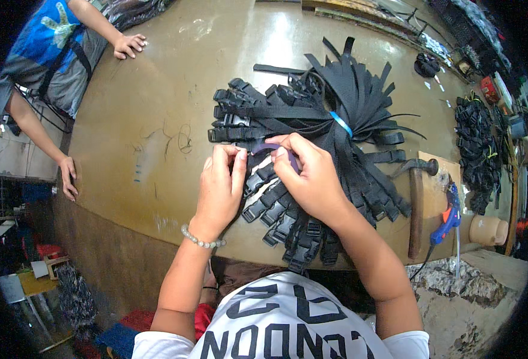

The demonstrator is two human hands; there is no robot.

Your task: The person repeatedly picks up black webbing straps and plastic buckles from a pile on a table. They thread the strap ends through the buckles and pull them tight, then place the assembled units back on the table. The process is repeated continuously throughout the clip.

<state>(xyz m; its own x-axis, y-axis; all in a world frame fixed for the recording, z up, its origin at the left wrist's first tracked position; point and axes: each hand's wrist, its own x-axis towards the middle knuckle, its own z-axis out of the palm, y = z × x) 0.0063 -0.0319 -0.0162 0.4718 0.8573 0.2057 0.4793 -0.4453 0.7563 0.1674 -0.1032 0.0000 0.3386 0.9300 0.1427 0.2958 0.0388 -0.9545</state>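
A large bundle of black webbing straps (pixel 294 113) with plastic side-release buckles (pixel 285 226) lies fanned out on the table, gathered by a light-blue tie (pixel 341 124). Over its near left part, my right hand (pixel 312 170) is closed around a purple curved item (pixel 268 147); most of it is hidden by the fingers, so its kind does not show. Just left of it, my left hand (pixel 219 188) pinches thumb and fingers together by the buckle ends. Whatever sits in that pinch is too small to name. The fingertips of both hands are close but apart.
Right of the bundle lie a hammer (pixel 416 209) and a blue glue gun (pixel 448 220) by a tan board (pixel 440 166). More black straps (pixel 478 146) are heaped farther right, near a roll of tape (pixel 488 230). Another person's hands (pixel 129 45) rest on the table's left edge.
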